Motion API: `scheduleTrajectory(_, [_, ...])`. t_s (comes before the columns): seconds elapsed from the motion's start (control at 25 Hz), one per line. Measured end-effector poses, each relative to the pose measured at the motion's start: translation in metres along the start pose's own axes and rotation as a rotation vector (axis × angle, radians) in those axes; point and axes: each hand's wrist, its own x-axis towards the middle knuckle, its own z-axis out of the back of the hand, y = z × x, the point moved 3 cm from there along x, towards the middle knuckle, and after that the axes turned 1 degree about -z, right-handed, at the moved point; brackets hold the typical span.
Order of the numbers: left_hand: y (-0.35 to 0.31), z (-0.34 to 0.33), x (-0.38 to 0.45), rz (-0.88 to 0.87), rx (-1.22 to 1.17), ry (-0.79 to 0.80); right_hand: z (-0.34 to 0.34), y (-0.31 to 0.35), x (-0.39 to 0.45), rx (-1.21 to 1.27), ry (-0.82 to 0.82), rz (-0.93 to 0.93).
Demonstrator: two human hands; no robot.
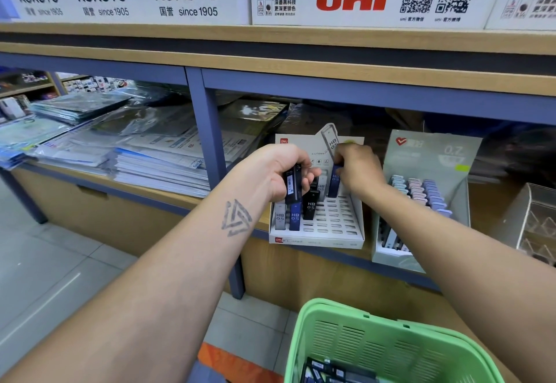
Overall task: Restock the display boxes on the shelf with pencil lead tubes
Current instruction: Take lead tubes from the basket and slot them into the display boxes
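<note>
A white slotted display box (340, 223) stands on the lower shelf, with a few HB 0.5 lead tubes (295, 217) upright in its left slots. My left hand (276, 169) grips a bundle of black lead tubes (292, 184) just above the box's left side. My right hand (359, 169) pinches the top of a dark blue lead tube (334, 182) standing in a back slot. To the right stands a green-grey display box (433, 154) holding pastel tubes (421, 193).
A green plastic basket (391, 343) with more lead tubes sits below at bottom right. Stacks of plastic-wrapped paper (156, 160) fill the shelf's left bay. A blue shelf post (210, 136) divides the bays. A clear acrylic holder (532, 220) stands far right.
</note>
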Motion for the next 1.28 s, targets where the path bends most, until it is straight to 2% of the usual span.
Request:
scheduleTrajectory(0.48, [0.001, -0.002, -0.001, -0.003, 0.005, 0.007, -0.005, -0.006, 0.001, 0.064, 0.029, -0.035])
scheduleTrajectory(0.6, [0.002, -0.001, -0.001, -0.003, 0.007, 0.010, -0.004, -0.005, 0.001, -0.064, 0.008, -0.074])
scheduleTrajectory(0.88, [0.004, -0.001, -0.003, 0.019, 0.005, 0.033, 0.002, 0.011, -0.011, -0.261, 0.127, -0.041])
scheduleTrajectory(0.96, [0.006, -0.001, -0.005, 0.026, -0.008, 0.045, 0.014, 0.015, -0.010, -0.050, 0.084, -0.073])
scheduleTrajectory(1.04, [0.009, -0.002, -0.006, 0.032, -0.023, 0.062, 0.025, 0.019, -0.011, 0.514, 0.122, -0.173])
scheduleTrajectory(1.08, [0.010, -0.003, -0.008, 0.030, -0.030, 0.073, 0.030, 0.023, -0.016, 0.806, 0.201, -0.224])
scheduleTrajectory(1.12, [0.010, -0.004, -0.010, 0.026, -0.031, 0.083, 0.034, 0.028, -0.021, 0.992, 0.291, -0.241])
scheduleTrajectory(1.2, [0.012, -0.006, -0.012, 0.019, -0.021, 0.103, 0.038, 0.031, -0.029, 1.023, 0.385, -0.215])
scheduleTrajectory(1.28, [0.013, -0.007, -0.014, 0.023, -0.017, 0.135, 0.039, 0.030, -0.033, 1.003, 0.383, -0.205])
